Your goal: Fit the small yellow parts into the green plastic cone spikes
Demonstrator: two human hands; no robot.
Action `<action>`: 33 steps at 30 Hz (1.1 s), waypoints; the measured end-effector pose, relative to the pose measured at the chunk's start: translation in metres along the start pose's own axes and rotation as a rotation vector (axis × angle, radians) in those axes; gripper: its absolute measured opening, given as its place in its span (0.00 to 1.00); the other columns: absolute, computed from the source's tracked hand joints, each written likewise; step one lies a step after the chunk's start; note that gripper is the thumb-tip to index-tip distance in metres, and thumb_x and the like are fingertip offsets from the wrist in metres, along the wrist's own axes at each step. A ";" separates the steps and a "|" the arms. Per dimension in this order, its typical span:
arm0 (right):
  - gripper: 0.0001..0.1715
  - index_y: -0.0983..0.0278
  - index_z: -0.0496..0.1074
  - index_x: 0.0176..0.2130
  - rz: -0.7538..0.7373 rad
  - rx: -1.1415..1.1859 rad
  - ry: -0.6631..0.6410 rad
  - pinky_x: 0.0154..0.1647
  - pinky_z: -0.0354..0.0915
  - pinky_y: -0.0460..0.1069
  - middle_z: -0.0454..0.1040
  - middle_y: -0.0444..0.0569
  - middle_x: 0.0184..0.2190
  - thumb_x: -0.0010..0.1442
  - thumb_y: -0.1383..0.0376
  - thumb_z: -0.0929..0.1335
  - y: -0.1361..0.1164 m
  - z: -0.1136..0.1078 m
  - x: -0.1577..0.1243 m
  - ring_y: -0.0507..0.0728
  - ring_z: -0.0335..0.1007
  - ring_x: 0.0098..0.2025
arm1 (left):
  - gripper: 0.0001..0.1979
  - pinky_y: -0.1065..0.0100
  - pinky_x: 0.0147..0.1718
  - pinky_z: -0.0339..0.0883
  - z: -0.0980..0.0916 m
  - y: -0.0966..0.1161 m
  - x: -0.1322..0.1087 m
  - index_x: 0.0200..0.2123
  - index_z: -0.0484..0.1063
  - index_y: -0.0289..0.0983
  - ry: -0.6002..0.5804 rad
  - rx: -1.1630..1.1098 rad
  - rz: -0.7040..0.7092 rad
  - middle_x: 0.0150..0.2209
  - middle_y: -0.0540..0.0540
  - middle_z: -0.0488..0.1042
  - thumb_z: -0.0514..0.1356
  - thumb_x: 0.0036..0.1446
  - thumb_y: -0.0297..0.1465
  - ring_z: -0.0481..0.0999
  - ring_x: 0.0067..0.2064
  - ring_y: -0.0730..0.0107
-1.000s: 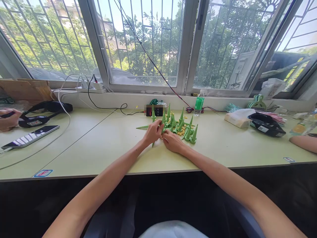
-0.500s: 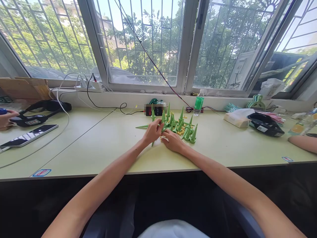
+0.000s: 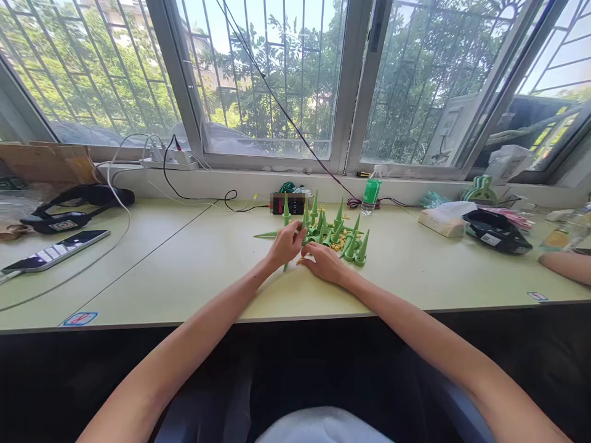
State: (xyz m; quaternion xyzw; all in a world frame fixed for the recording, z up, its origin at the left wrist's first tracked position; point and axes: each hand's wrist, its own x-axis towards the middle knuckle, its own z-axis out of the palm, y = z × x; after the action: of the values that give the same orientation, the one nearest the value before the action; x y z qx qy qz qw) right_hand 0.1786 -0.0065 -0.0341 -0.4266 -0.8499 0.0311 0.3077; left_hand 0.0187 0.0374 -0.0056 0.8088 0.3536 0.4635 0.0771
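Observation:
My left hand (image 3: 287,243) is closed around a green plastic spike (image 3: 285,267), whose tip pokes out below the fingers; the rest of it is hidden. Just to the right, my right hand (image 3: 322,262) rests low over the table with thumb and fingers together. A small yellow piece (image 3: 300,261) shows at its fingertips. Behind both hands is a cluster of green cone-shaped spikes (image 3: 361,249), several upright with points up and others lying. Small yellow pieces (image 3: 338,245) lie heaped among them. One more spike (image 3: 265,234) lies flat left of my left hand.
A black device with a display (image 3: 290,204) and a water bottle (image 3: 371,192) stand behind the spikes. To the right are a tissue pack (image 3: 441,221), a black headset (image 3: 496,232) and another person's arm (image 3: 564,268). A phone (image 3: 56,251), cable and black headband (image 3: 62,220) lie left.
My hands stay nearly in place, with the right fingers slightly more closed around the yellow piece. At the far left, another person's hand with a blue object has moved mostly out of view.

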 end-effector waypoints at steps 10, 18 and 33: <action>0.06 0.61 0.75 0.42 0.009 0.074 -0.024 0.45 0.63 0.50 0.71 0.50 0.45 0.63 0.67 0.69 0.001 -0.002 -0.002 0.56 0.70 0.42 | 0.11 0.71 0.24 0.59 0.002 -0.005 0.003 0.34 0.66 0.36 0.064 -0.039 -0.130 0.30 0.48 0.74 0.53 0.63 0.38 0.65 0.22 0.76; 0.07 0.62 0.72 0.43 0.014 0.068 -0.030 0.44 0.63 0.50 0.69 0.50 0.44 0.62 0.67 0.69 0.004 -0.001 -0.002 0.55 0.68 0.41 | 0.12 0.71 0.25 0.61 0.001 -0.005 0.004 0.32 0.68 0.36 0.083 -0.064 -0.184 0.30 0.47 0.74 0.53 0.62 0.39 0.66 0.24 0.74; 0.08 0.63 0.70 0.39 0.010 0.183 0.317 0.36 0.61 0.48 0.75 0.49 0.36 0.68 0.63 0.63 0.005 -0.005 0.001 0.55 0.69 0.34 | 0.12 0.70 0.28 0.62 0.000 -0.003 0.004 0.29 0.66 0.37 0.016 -0.066 -0.197 0.28 0.48 0.73 0.54 0.61 0.37 0.66 0.26 0.73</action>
State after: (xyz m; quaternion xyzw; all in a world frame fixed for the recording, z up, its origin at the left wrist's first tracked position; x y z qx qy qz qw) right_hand 0.1846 -0.0037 -0.0314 -0.4005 -0.7824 0.0419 0.4751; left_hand 0.0186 0.0422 -0.0048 0.7633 0.4165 0.4718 0.1462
